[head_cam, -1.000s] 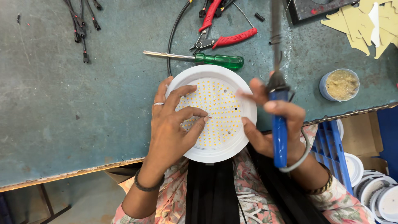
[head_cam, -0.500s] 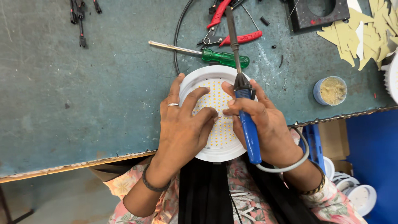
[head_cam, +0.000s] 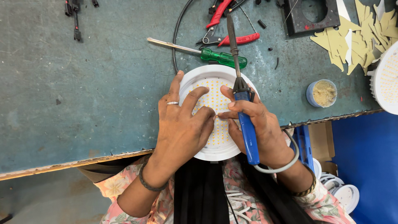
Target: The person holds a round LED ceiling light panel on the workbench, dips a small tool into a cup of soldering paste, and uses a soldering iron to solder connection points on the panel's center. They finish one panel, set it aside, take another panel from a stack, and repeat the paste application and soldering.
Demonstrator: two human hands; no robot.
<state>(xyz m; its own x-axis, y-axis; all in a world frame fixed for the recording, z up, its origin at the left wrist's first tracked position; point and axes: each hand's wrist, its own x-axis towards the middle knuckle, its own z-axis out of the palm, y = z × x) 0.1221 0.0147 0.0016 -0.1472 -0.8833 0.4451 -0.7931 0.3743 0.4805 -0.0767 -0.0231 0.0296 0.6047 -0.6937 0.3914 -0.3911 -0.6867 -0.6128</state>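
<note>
Worn blue-green metal workbench (head_cam: pixel 83 83), scratched paint, chipped front edge. Directly on it: round white LED panel light (head_cam: pixel 215 87) at the front edge, overhanging slightly; green-handled screwdriver (head_cam: pixel 199 52) just behind it; red-handled pliers (head_cam: pixel 232 37) further back; black cable (head_cam: pixel 178 37) curving past the screwdriver; small blue tub of yellowish paste (head_cam: pixel 322 93) to the right; pile of tan cut card pieces (head_cam: pixel 356 37); black square frame (head_cam: pixel 311 14); black connectors (head_cam: pixel 74 16) far left; second white LED disc (head_cam: pixel 387 83) at right edge.
</note>
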